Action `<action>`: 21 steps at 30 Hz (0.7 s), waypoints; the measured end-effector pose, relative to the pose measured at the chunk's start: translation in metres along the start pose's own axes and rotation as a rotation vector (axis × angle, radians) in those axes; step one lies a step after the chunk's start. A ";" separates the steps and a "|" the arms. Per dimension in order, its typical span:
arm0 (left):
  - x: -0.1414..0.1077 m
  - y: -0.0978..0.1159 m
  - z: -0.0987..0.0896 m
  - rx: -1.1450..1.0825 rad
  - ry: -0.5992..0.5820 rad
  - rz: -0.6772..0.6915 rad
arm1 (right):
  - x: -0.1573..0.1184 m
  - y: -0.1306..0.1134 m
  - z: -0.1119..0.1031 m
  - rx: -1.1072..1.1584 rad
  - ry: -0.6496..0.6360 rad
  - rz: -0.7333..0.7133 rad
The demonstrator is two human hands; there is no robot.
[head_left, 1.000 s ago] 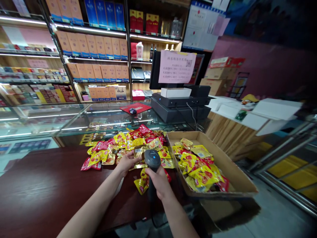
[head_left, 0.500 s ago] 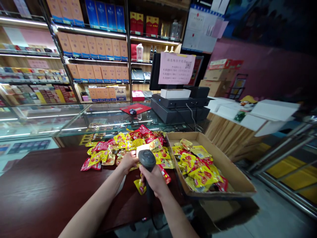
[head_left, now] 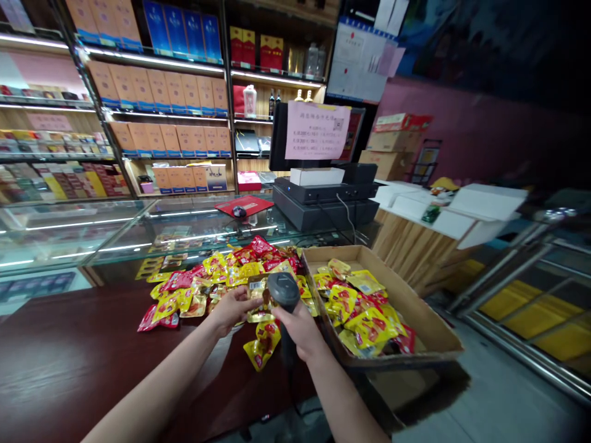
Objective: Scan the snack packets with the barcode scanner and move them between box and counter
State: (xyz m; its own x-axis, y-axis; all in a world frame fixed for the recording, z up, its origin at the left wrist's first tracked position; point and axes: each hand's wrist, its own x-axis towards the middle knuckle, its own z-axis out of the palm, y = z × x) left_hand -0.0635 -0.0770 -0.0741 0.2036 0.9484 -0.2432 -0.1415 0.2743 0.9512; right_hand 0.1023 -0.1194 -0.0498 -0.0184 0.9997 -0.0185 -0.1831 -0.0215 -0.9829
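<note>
My right hand [head_left: 298, 326] is wrapped round the handle of a black barcode scanner [head_left: 283, 291], its head over the near edge of the pile. My left hand [head_left: 234, 307] pinches a gold snack packet [head_left: 257, 288] just left of the scanner head, a barcode label facing up. Behind and left of both hands spreads a heap of red and yellow snack packets [head_left: 216, 266]. A yellow packet [head_left: 264, 346] lies between my forearms on the dark red tabletop [head_left: 92, 351]. More packets fill part of a cardboard box [head_left: 410, 307] at the right.
Beyond the pile is a glass counter [head_left: 184, 221] with a mouse [head_left: 239, 211] on a red mat [head_left: 258, 203]. A monitor [head_left: 279, 138] bearing a pink notice stands at the back. Shelves of boxes line the wall. Metal rails [head_left: 517, 344] stand at the right.
The view has shifted, moving the scene left. The packet in my left hand now shows its barcode, and the bright light on it has gone. The scanner head has separated slightly from my left hand.
</note>
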 end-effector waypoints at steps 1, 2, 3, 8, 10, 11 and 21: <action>-0.003 0.006 0.003 -0.019 -0.043 -0.021 | 0.001 -0.003 -0.004 0.036 -0.002 0.037; -0.006 0.013 0.008 -0.046 -0.092 -0.052 | 0.002 -0.007 -0.009 0.076 0.015 0.077; -0.007 0.021 0.013 -0.078 -0.142 -0.088 | 0.002 -0.011 -0.014 0.115 0.046 0.114; 0.003 0.065 0.048 -0.193 -0.300 -0.191 | 0.001 -0.045 -0.046 0.237 0.216 0.106; 0.017 0.081 0.070 -0.202 -0.343 -0.209 | 0.005 -0.063 -0.063 0.249 0.257 0.058; 0.026 0.088 0.083 -0.201 -0.371 -0.216 | 0.009 -0.071 -0.072 0.255 0.279 0.034; 0.109 0.100 0.174 -0.113 -0.294 -0.250 | 0.054 -0.105 -0.146 0.344 0.432 -0.006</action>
State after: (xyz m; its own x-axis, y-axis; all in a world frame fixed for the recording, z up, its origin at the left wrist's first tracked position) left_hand 0.1130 0.0261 0.0279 0.5115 0.7687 -0.3840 -0.1546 0.5219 0.8389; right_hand 0.2641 -0.0614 0.0255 0.3758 0.9131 -0.1581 -0.4943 0.0532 -0.8677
